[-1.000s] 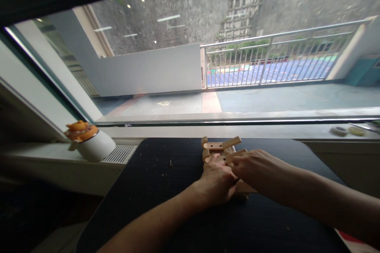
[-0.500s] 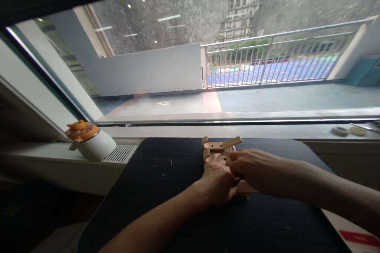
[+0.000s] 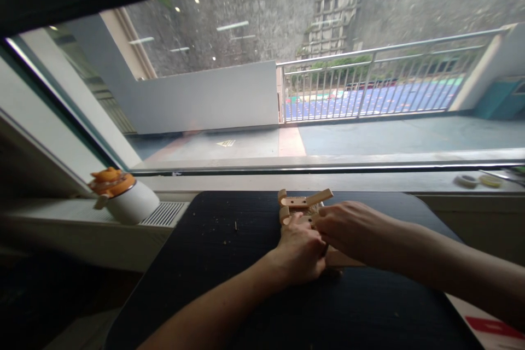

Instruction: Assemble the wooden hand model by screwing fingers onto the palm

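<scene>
A small pale wooden assembly [image 3: 295,202] with curled ends and dark holes lies on the black table [image 3: 197,284]. My left hand [image 3: 301,251] is closed over its near side, fingers wrapped on the wood. Right beside it, my right hand [image 3: 342,224] is closed in a fist against the assembly's right part. Whatever the right fingers hold is hidden. Below the right hand a flat wooden piece [image 3: 344,258] shows. One slanted wooden arm [image 3: 320,196] sticks up at the back.
A thin screw or nail [image 3: 235,226] and scattered crumbs lie on the table's left half. On the sill stands a white pot with an orange animal-shaped top [image 3: 131,202]. Two tape rolls [image 3: 467,180] sit at the right of the sill. A large window [image 3: 229,98] rises behind the table.
My right hand has turned slightly at the wrist, and more of the flat wooden piece beneath it shows. My left hand stays on the assembly. The whole view has shifted a little.
</scene>
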Tool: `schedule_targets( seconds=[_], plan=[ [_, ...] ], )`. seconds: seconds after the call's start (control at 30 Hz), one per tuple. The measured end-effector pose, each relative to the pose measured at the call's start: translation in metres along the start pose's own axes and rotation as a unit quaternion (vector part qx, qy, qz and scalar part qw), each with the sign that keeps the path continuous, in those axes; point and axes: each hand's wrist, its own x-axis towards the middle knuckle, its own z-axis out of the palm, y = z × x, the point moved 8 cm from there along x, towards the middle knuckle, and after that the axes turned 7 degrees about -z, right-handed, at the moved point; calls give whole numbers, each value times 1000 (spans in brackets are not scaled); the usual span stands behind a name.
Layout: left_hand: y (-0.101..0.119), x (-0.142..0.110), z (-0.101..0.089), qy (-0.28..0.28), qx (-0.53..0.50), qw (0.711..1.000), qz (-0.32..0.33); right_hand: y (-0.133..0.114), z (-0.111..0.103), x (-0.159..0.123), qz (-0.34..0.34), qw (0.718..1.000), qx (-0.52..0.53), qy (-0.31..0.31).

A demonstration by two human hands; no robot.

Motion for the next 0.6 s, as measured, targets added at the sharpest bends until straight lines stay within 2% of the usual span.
schedule_targets(
  seconds=[0.1, 0.3, 0.43, 0.6],
  plan=[
    [1, -1, -2, 2, -5, 1000, 5, 6, 0, -2, 49, 999, 11, -19],
    [1, 0, -3, -9, 3, 1000, 6, 1, 2, -4, 21, 999, 49, -10],
    [3, 1, -3, -16, 17, 1000, 14, 7, 8, -4, 31, 999, 40, -1],
    [3, 1, -2, -9, 14, 1000, 18, 8, 3, -5, 23, 998, 49, 16]
  ],
)
